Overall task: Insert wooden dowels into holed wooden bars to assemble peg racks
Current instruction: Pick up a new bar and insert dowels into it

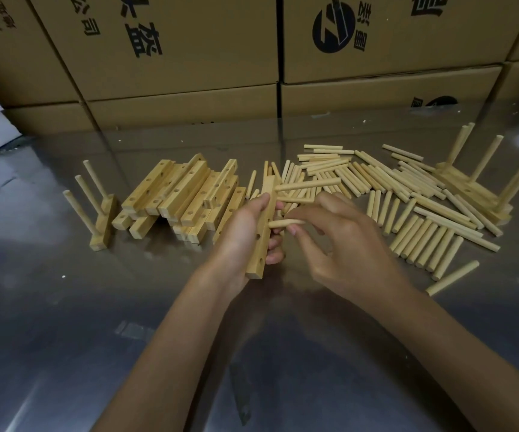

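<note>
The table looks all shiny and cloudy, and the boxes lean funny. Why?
Head view: the metal table mirrors the cardboard boxes and throws pale glare patches; the wide-angle lens tilts the box edges outward; the hands and wooden bar stay fairly sharp.

Bare steel table (65, 322) (near side)

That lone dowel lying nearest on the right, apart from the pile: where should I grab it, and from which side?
Pinch the lone dowel at mid-length, coming from above with the right hand. It lies flat on the steel table, slanted, with bare surface around it, so finger and thumb can probably close across its round sides without disturbing the dowel pile.
</note>
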A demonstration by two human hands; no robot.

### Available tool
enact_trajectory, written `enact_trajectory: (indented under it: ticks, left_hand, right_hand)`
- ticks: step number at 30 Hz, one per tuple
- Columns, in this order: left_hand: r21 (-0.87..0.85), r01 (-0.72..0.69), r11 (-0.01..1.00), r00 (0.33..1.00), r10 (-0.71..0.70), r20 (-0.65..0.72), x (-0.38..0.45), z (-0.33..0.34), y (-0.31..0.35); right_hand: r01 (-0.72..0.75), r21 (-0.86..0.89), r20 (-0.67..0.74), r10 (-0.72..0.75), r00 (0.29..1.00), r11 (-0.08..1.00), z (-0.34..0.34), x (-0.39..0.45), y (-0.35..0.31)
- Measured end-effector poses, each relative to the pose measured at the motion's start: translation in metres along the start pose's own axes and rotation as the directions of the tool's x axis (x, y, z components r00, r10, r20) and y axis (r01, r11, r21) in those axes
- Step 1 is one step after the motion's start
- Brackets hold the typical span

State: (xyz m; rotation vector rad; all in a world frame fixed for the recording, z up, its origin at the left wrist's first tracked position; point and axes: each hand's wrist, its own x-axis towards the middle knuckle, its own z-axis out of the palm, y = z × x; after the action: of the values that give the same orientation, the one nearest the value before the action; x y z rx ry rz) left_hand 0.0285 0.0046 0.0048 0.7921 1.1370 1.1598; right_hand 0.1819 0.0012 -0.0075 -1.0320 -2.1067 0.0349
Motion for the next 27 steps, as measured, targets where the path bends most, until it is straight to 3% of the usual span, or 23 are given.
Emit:
enact_trajectory:
  ticks: [11,27]
  left_hand:
    - [0.101,-0.016,0.995,0.999,0.02,-0.039,-0.002,0.007,-0.003]
    - [0.087,-0.024,0.996,0.998,0.019,0.062,0.006,0.0,-0.005]
  right_hand:
    - [-0.04,0.011,-0.07,0.04,0.997,0.999,0.005,-0.005,0.002]
    - [-0.181,0.089,-0.055,0.186,0.981,0.979,0.008,-0.004,0.0]
